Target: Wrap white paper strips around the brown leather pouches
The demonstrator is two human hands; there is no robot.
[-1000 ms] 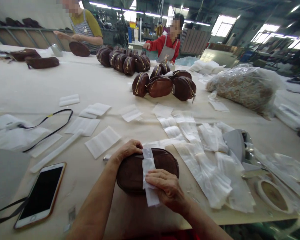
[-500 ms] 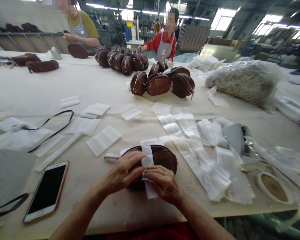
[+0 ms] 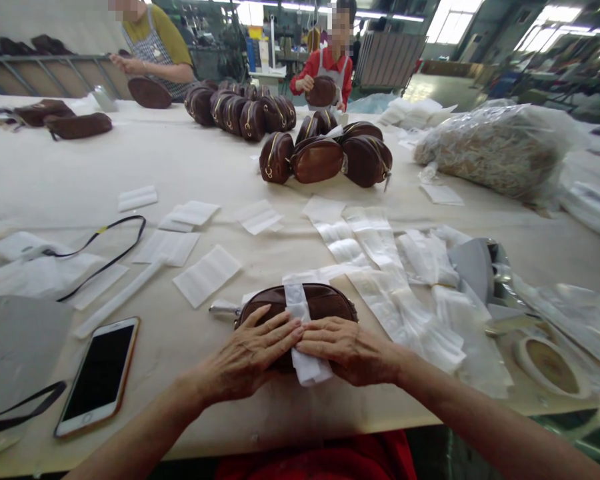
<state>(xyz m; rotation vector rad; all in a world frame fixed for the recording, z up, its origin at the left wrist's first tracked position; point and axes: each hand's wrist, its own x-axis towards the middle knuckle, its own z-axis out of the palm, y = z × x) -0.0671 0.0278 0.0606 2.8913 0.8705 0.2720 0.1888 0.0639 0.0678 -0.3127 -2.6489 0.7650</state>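
A dark brown oval zip bag (image 3: 333, 301) lies on the table before me, its silver zip pull (image 3: 224, 307) pointing left. Across its middle runs a white wrapping strip (image 3: 296, 298), whose loose lower end hangs over the near side. My left hand (image 3: 253, 350) rests flat on the bag's left half, fingers stretched and touching the strip. From the right, my right hand (image 3: 347, 348) lies with straight fingers over the strip and bag. The fingertips of both hands meet on the strip. Part of the bag's near side is hidden beneath them.
Left of me are a phone (image 3: 99, 375) and a black cord (image 3: 139, 235). White strips (image 3: 397, 320) and a tape roll (image 3: 550, 365) lie to the right. Brown bags (image 3: 317, 161) stand farther back, near a stuffed plastic sack (image 3: 490, 150). Two co-workers handle bags across the table.
Both hands have flattened onto the bag, and the right one has turned more sideways. The strip's lower end has shifted right. Across the table, the red-sleeved co-worker has lifted a bag.
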